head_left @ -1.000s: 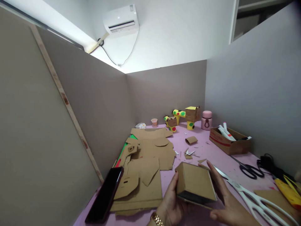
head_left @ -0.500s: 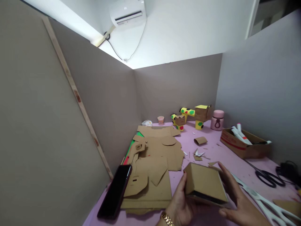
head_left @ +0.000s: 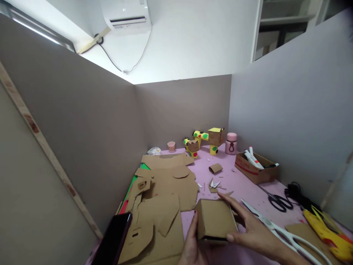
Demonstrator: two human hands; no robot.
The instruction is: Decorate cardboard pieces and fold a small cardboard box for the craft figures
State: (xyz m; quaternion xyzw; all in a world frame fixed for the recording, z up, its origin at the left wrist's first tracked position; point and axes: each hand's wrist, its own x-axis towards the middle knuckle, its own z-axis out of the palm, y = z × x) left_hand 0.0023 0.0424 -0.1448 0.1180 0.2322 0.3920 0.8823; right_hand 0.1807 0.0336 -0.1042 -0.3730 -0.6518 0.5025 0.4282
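Observation:
A small cardboard box (head_left: pixel 216 219) sits between my two hands, low in the view, above the pink table. My left hand (head_left: pixel 192 239) grips its left side, with the thumb along the edge. My right hand (head_left: pixel 248 228) closes round the right side, its thumb at the near corner and its fingers over the far edge. The underside of the box is hidden. Just right of my right hand lie white-handled scissors (head_left: pixel 278 230). Left of the box, cut cardboard pieces (head_left: pixel 162 206) lie in a stack, with a black phone (head_left: pixel 113 237) at their edge.
Behind are paper scraps (head_left: pixel 214 185), a curled cardboard piece (head_left: pixel 215 168), yellow spotted figures (head_left: pixel 200 136), a pink flask (head_left: pixel 231 144) and a paper cup (head_left: pixel 171 146). On the right are a marker box (head_left: pixel 256 173), black scissors (head_left: pixel 280 202) and a yellow tool (head_left: pixel 325 232). Partitions enclose the table.
My right hand has closed in on the box, its thumb now on the near corner. The box has turned slightly. The whole view has swung right.

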